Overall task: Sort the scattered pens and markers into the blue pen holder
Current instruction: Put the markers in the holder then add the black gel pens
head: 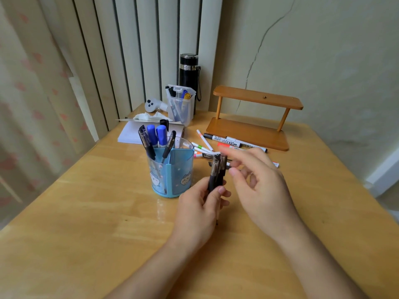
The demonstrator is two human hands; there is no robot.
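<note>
Head view: left hand fingers clamp upright black pens; right hand fingers spread.

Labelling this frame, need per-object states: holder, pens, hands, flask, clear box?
blue pen holder: upright, partly filled
black pens: bunched upright in left hand
right hand: open, blurred, empty
markers: lying loose on table
flask: upright, capped
clear box: lid open

— Any text you can read from here?
— I make out only "ITEBOARD" on the white marker by the shelf; other print is too blurred.
</note>
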